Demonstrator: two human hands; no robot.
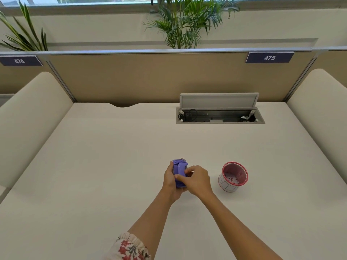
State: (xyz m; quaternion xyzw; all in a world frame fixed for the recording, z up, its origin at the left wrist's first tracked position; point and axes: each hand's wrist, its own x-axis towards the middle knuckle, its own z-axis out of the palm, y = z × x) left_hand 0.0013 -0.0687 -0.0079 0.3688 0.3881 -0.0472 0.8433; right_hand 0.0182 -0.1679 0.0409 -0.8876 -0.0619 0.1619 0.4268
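A small purple plastic device [179, 168] with a lever on top is held just above the cream desk [112, 156], near the middle front. My left hand [171, 182] grips it from the left and underneath. My right hand [197, 180] holds it from the right, thumb laid across its top face and fingers curled at its side. To the right stands a small round cup [233, 177] with a red rim, upright, with small pale pieces lying in its bottom.
An open cable hatch [219, 115] with its lid raised sits at the back right of the desk, with cables inside. Padded side dividers [28, 119] flank the desk. A tan back panel carries labels 474 and 475. Potted plants stand behind it.
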